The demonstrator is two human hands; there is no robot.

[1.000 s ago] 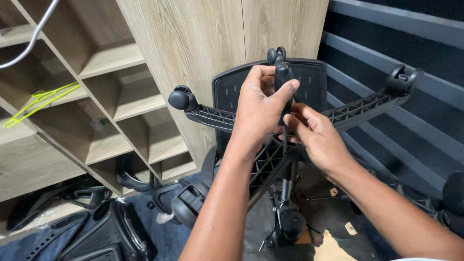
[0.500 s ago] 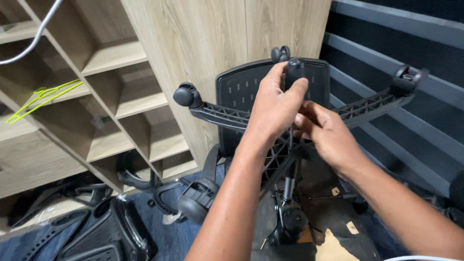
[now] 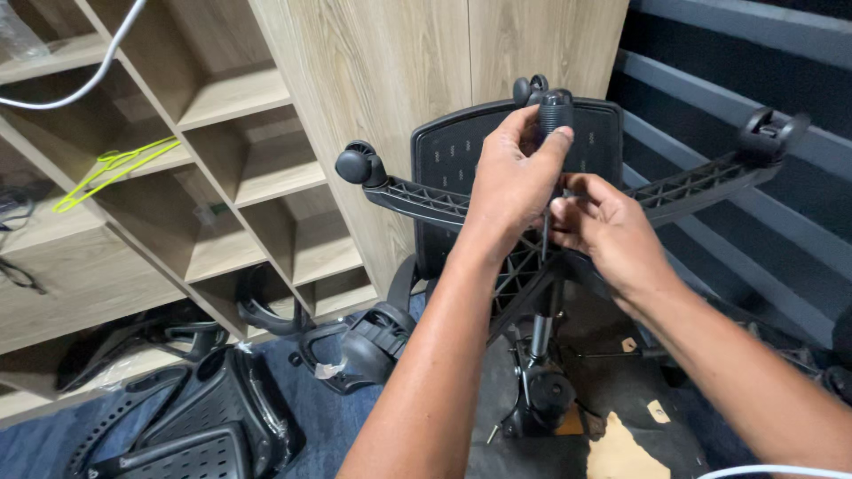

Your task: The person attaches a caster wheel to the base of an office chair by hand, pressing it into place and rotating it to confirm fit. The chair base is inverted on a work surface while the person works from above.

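A black five-arm chair base (image 3: 417, 200) stands upside down on its gas column (image 3: 540, 333), with castors (image 3: 355, 164) at the arm tips. My left hand (image 3: 510, 191) is shut around the black ribbed handle of a screwdriver (image 3: 556, 108) held upright over the hub. My right hand (image 3: 603, 231) sits just below, its fingertips pinching the thin metal shaft where it meets the hub. Behind the base a black perforated chair panel (image 3: 444, 151) leans against the wood.
A wooden cubby shelf (image 3: 231, 98) fills the left, with a yellow-green hanger (image 3: 106, 168) and a white cable (image 3: 98, 71). Black chair parts (image 3: 195, 426) lie on the blue floor. Dark slatted wall panels (image 3: 710, 80) are at the right. Cardboard scraps (image 3: 621, 452) lie below.
The view has shifted, so base and hands sit further right. My left hand has risen slightly on the screwdriver handle; my right hand stays at the shaft.
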